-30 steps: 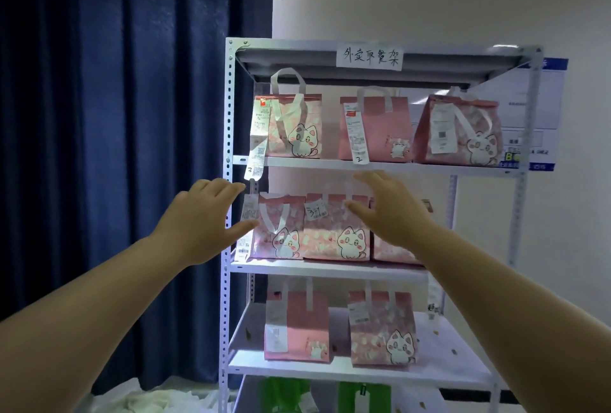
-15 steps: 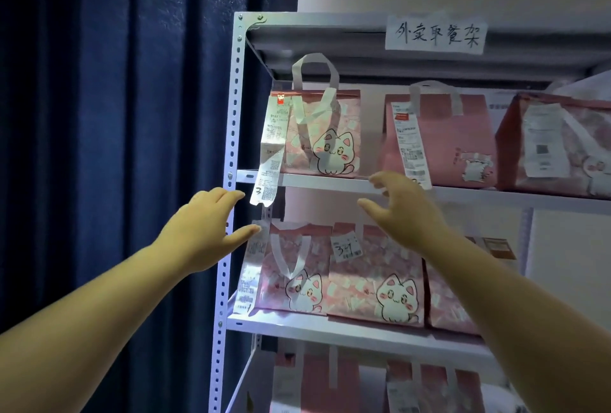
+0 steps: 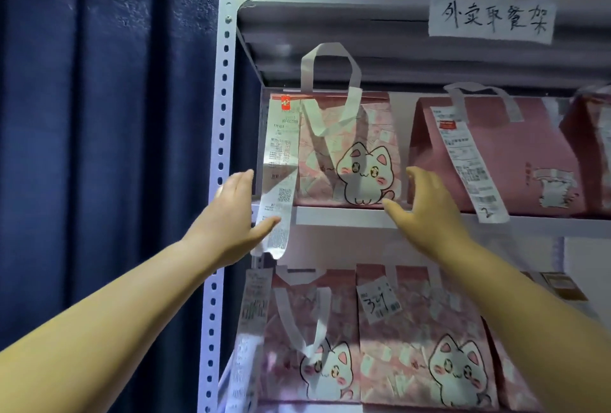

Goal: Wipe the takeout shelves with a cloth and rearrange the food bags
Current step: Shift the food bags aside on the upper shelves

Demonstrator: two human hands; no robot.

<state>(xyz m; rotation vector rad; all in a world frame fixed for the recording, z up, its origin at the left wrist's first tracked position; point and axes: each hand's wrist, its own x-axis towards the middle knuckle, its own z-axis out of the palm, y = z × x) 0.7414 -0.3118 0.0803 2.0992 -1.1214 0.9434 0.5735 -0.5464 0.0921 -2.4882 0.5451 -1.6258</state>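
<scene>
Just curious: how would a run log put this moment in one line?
left hand open | right hand open | either side of cat bag | no cloth seen

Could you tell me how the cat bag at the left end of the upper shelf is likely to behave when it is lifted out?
The cat bag looks like soft fabric, so its sides will probably give. Its loop handles look floppy. The long receipt hanging past the shelf edge beside the left hand may swing or snag.
</scene>
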